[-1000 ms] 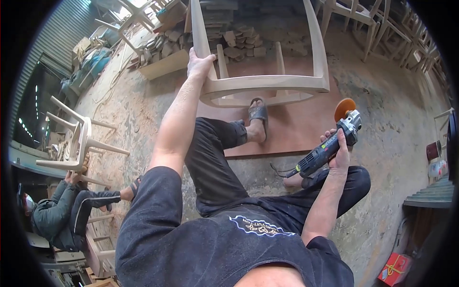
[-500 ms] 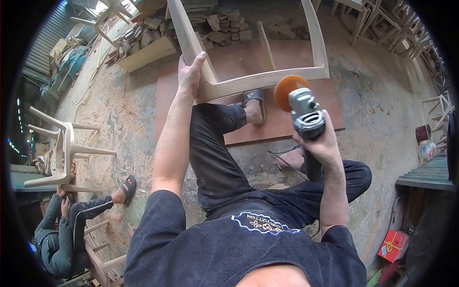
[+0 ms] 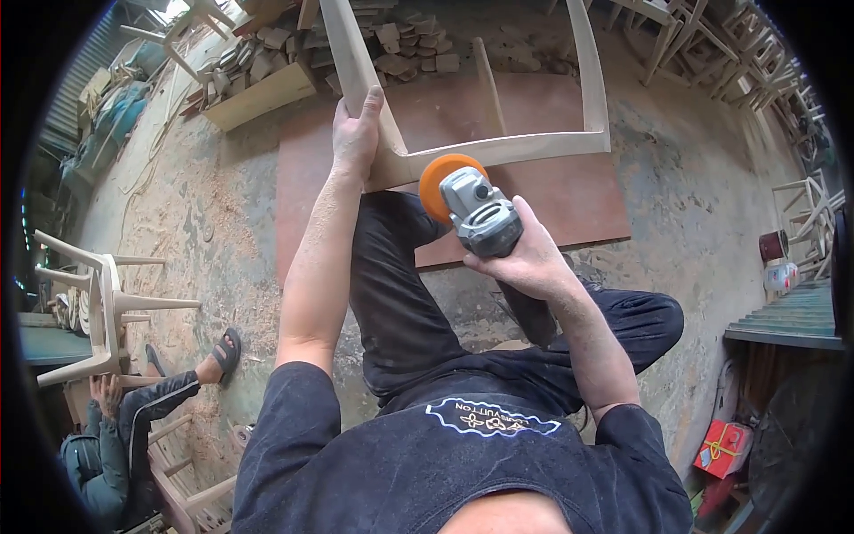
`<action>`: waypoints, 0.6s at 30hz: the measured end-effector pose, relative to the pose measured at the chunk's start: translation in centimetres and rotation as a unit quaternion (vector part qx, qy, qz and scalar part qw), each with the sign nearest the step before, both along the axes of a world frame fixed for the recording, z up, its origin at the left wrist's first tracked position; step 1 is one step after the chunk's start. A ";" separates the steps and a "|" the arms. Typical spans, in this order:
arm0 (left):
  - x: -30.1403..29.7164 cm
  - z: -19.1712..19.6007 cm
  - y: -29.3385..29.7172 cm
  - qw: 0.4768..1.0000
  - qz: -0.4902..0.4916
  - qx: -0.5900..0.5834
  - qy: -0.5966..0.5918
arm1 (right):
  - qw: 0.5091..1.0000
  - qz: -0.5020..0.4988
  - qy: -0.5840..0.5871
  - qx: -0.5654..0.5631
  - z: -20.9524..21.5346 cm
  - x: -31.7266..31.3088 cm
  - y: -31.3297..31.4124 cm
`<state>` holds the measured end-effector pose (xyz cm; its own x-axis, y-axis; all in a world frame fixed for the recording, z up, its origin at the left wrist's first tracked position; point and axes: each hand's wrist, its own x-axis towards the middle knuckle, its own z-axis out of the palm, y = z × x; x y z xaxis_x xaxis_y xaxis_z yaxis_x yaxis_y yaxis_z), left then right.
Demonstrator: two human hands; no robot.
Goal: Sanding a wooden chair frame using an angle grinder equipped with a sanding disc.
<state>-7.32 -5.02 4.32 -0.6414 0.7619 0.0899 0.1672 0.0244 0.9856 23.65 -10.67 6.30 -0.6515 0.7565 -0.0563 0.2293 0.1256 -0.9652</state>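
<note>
My left hand (image 3: 358, 133) is wrapped round the left leg of a pale wooden chair frame (image 3: 507, 145), just above its corner joint. The frame's near corner rests by my raised left knee. In my right hand (image 3: 534, 254) is an angle grinder (image 3: 483, 214) with a grey head and dark body. Its orange sanding disc (image 3: 442, 185) lies at the near edge of the frame's crosspiece, towards the left corner; whether it touches the wood I cannot tell. The grinder's rear end is partly hidden by my wrist.
A reddish-brown board (image 3: 543, 209) lies on the floor under the frame. Wood offcuts (image 3: 418, 49) are heaped beyond it. At left, a co-worker (image 3: 107, 445) sits beside a wooden chair frame (image 3: 107, 303). More chair frames (image 3: 703, 40) are stacked far right, and a red box (image 3: 722, 448) sits lower right.
My right hand has swung the grinder left along the crosspiece, from near its right end towards the left corner. My left hand keeps its hold on the frame.
</note>
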 end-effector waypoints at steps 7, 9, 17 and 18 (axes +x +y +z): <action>0.4 -0.1 0.2 1.000 0.004 0.025 0.006 | 1.000 0.018 0.017 -0.004 0.4 -2.1 0.8; 0.2 0.4 -0.4 0.999 -0.013 0.033 -0.005 | 1.000 0.008 0.023 0.009 -0.2 -2.4 1.1; -0.2 0.5 -0.2 0.997 -0.044 0.056 -0.025 | 0.995 -0.067 -0.071 -0.020 1.0 2.1 3.0; -0.2 0.5 -0.3 0.997 -0.040 0.056 -0.030 | 0.993 -0.083 -0.082 -0.034 1.3 2.5 3.2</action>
<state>-7.48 -5.28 4.80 -0.5863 0.7979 0.1401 0.1043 -0.0972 0.9898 26.15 -7.44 7.63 -0.4968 0.8431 -0.2057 0.3967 0.0098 -0.9179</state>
